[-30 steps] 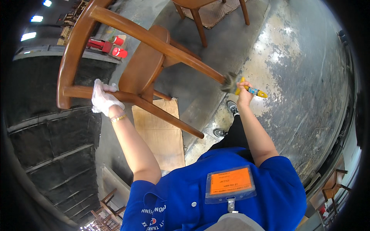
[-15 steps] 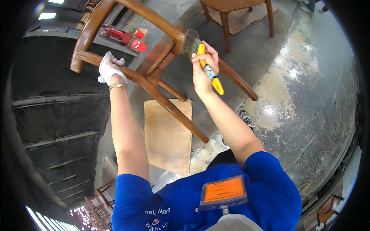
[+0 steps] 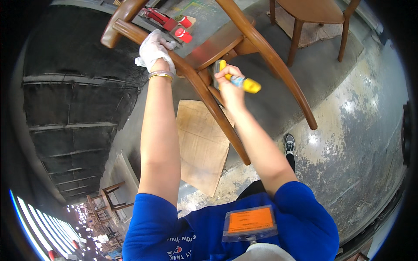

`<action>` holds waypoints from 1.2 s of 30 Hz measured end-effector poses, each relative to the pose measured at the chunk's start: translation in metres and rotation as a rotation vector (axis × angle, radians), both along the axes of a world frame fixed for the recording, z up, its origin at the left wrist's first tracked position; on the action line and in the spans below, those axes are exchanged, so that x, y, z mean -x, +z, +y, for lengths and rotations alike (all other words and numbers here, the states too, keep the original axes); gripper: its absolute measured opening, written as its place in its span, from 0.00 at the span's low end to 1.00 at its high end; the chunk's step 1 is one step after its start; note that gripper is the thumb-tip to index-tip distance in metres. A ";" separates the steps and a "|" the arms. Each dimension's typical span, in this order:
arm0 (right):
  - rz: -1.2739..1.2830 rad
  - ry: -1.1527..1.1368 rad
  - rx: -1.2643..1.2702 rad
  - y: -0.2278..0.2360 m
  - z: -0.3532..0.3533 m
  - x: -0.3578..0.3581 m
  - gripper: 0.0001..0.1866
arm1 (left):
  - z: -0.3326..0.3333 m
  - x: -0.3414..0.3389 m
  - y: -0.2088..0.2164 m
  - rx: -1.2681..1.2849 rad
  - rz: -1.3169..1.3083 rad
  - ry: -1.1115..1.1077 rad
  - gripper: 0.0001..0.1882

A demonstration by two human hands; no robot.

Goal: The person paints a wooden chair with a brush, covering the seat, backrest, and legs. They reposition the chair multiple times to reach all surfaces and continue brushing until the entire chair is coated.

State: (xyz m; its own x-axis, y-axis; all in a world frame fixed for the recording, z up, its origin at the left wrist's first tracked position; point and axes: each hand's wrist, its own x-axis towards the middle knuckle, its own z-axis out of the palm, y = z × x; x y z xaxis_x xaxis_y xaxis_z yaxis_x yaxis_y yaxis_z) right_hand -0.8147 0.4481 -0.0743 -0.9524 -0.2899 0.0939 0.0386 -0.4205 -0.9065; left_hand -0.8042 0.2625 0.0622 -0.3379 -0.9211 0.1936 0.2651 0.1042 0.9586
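A brown wooden chair (image 3: 204,93) is tilted in front of me, its legs slanting toward me. My left hand (image 3: 156,48), in a thin white glove, is closed around a rail of the chair near its upper left end. Bare, my right hand (image 3: 230,85) grips a paintbrush (image 3: 250,85) with a yellow handle. The brush head points in between the chair legs, close to the seat's underside. Its bristles are mostly hidden and blurred, so I cannot tell whether they touch the wood.
A cardboard sheet (image 3: 201,143) lies on the floor below the chair. Another wooden chair (image 3: 320,15) stands on cardboard at the far right. Red buckets (image 3: 183,35) and a red machine (image 3: 157,18) are at the back. More wooden chairs (image 3: 115,198) stand at the lower left.
The brush has moved from the outer leg into the space between the legs, its head now lower. In the picture, the chair and my left hand have shifted right.
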 end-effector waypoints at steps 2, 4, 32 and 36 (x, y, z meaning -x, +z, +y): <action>-0.272 0.589 0.050 0.013 0.034 0.033 0.11 | -0.001 -0.001 -0.001 -0.037 0.012 0.022 0.05; -0.116 0.660 -0.039 0.026 0.048 0.047 0.10 | -0.001 -0.002 -0.001 -0.025 0.012 0.005 0.05; 1.173 0.872 -0.695 -0.035 0.137 -0.062 0.21 | 0.025 -0.013 0.002 0.100 -0.142 -0.015 0.12; 0.719 1.304 -0.361 -0.035 0.216 -0.023 0.08 | 0.041 -0.011 0.006 0.009 -0.023 0.021 0.13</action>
